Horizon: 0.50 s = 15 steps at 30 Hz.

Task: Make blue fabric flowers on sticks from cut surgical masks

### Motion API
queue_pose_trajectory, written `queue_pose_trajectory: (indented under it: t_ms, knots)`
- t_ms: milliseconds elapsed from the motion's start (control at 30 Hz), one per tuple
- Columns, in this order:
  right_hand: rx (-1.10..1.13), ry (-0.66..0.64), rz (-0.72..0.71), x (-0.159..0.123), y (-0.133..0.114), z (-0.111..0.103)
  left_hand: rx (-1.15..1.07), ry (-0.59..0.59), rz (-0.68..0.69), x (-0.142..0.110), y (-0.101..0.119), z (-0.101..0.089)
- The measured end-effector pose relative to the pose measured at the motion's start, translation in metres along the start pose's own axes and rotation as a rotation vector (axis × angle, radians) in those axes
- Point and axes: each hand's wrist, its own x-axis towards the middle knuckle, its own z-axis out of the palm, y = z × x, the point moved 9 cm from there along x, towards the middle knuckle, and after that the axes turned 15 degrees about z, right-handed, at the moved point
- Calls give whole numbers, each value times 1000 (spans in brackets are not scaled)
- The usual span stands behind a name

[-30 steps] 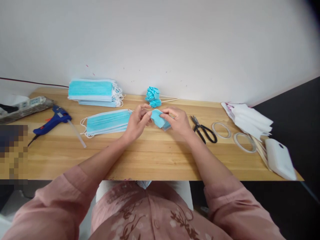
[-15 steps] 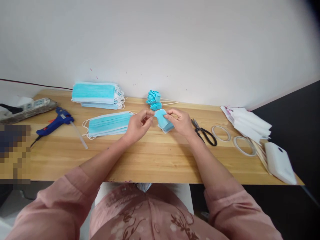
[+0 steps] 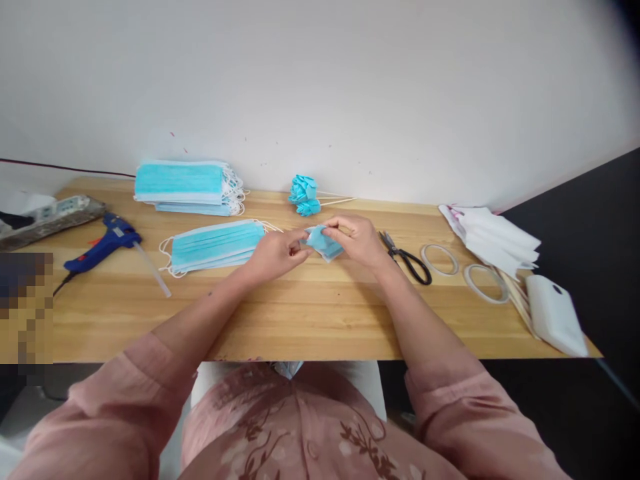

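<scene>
A small piece of folded blue mask fabric (image 3: 326, 247) is held up over the middle of the wooden table. From the right, the thumb and fingers of my right hand (image 3: 359, 241) pinch its upper edge. My left hand (image 3: 279, 255) has its fingertips closed at the fabric's left corner. Behind the hands lie blue fabric flowers (image 3: 303, 190) on thin sticks. Left of my left hand are pleated blue face masks (image 3: 215, 247) with white ear loops. Black-handled scissors (image 3: 407, 259) lie open just right of my right hand.
At the back left sits a stack of face masks (image 3: 180, 183). A blue glue gun (image 3: 103, 247) with its glue stick and a power strip (image 3: 55, 219) are at far left. On the right are two tape rolls (image 3: 440, 260), white sheets (image 3: 495, 233), sticks and a white case (image 3: 555, 313).
The blue fabric has tilted and folded over between my fingers. My left fingertips have shifted slightly lower along its left side. The whole view has moved a little.
</scene>
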Motion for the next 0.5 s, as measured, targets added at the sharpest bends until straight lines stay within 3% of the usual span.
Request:
queue_pose_trajectory:
  t_ms: [167,367,500]
  knots:
    - [0,70,-35,1,-1,-16,77,35,18,1,3,-9]
    - [29,22,-61,1,-6,-11,68,248,61,-3,3,-25]
    - [25,25,-85,0,-8,-11,75,260,66,-4,4,-27]
